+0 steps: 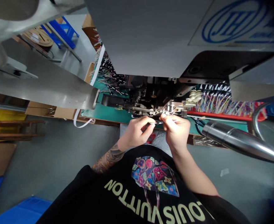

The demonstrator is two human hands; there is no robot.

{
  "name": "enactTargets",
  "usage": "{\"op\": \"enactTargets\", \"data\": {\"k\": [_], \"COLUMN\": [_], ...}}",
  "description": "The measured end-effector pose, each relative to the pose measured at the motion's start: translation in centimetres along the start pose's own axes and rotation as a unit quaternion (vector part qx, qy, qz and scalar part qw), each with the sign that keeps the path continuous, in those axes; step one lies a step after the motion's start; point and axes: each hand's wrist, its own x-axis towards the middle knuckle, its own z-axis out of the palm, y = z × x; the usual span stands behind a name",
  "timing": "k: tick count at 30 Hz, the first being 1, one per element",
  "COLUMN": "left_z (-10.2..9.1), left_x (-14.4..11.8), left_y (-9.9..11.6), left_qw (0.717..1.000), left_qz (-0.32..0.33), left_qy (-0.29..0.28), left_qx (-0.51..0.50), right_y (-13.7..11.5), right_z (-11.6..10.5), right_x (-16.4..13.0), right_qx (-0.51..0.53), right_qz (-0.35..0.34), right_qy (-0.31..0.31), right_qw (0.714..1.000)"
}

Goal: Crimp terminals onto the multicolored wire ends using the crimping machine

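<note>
Where the machine (151, 105) sits, both hands' fingers pinching thin dark wire (156, 122)

Grey concrete floor (57, 155); wooden stool (15, 129) left; blue crate (18, 211); green bench top (104, 112).

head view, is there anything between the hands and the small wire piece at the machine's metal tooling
Nothing visible does. The left hand and right hand already meet on the thin wire piece, fingertips pinching it right at the front of the metal tooling. The chrome lamp arm lies off to the right, clear of them.
</note>
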Motion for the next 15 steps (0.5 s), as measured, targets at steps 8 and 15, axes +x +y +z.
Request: {"op": "enactTargets", "data": {"k": [8, 15], "left_z": [0.14, 0.14], "left_x": [0.05, 0.08], "left_y": [0.18, 0.17], "left_qw": [1.000, 0.999], "left_qz": [0.006, 0.014], "left_qy": [0.014, 0.026], "left_qx": [0.003, 0.011], "right_y": [-0.18, -0.02], "right_z": [0.84, 1.03], "right_x": [-0.08, -0.13], "right_qx": [0.055, 0.065], "right_qz": [0.052, 0.061], "right_qy": [-0.001, 0.027], "right_qw": [0.997, 0.996]}}
